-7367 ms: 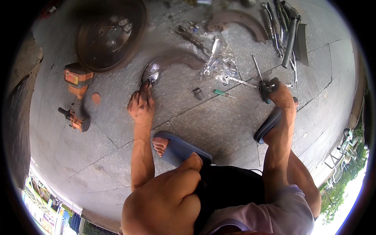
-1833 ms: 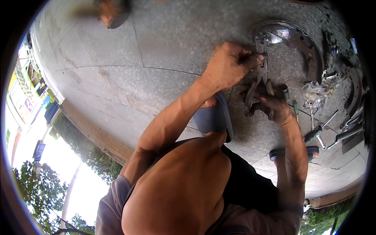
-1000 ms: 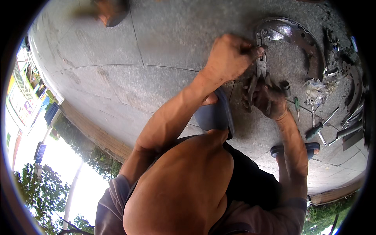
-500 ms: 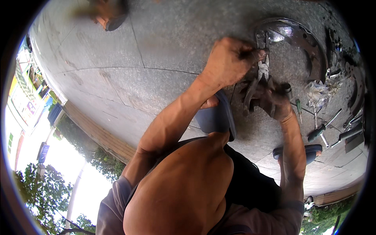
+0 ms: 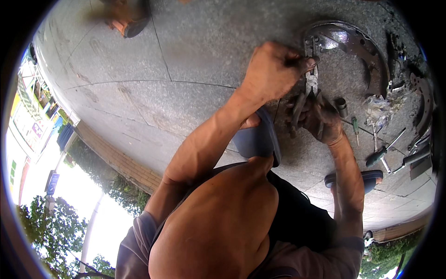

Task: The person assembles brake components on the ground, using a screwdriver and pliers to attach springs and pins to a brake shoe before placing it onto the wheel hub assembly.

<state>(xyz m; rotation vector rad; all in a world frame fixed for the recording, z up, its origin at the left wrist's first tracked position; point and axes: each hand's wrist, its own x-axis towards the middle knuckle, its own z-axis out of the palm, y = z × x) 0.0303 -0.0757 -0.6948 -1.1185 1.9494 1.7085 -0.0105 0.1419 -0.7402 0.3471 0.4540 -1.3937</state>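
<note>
From up here I count two hands at work over one brake shoe (image 5: 357, 46), the curved rusty piece lying on the stone paving (image 5: 186, 60). My left hand (image 5: 274, 69) sits just beside the shoe's near end, its fingers (image 5: 297, 63) curled tight and pressed together around the top of one pair of pliers (image 5: 310, 86). The pliers hang down from that end of the shoe toward my right hand (image 5: 320, 118), which is closed around their handles (grimy fingers wrapped, not spread).

Below the shoe and right of the right hand stands one small metal sleeve (image 5: 341, 106), upright. Just past it lies one green screwdriver (image 5: 355, 130), and beyond that one crumpled clear bag (image 5: 378, 108). Further from the shoe, toward the lower right, I make out about three long dark-handled tools (image 5: 378, 156); they overlap, so the count is loose. A second curved shoe (image 5: 425, 102) lies at the far right rim, well apart from the first.

Two blue sandals show: one (image 5: 258, 137) under my left forearm, below the shoe, and one (image 5: 367, 179) beside my right forearm. Far left of the shoe, at the top edge, one orange thing (image 5: 127, 21) is too blurred to name.
</note>
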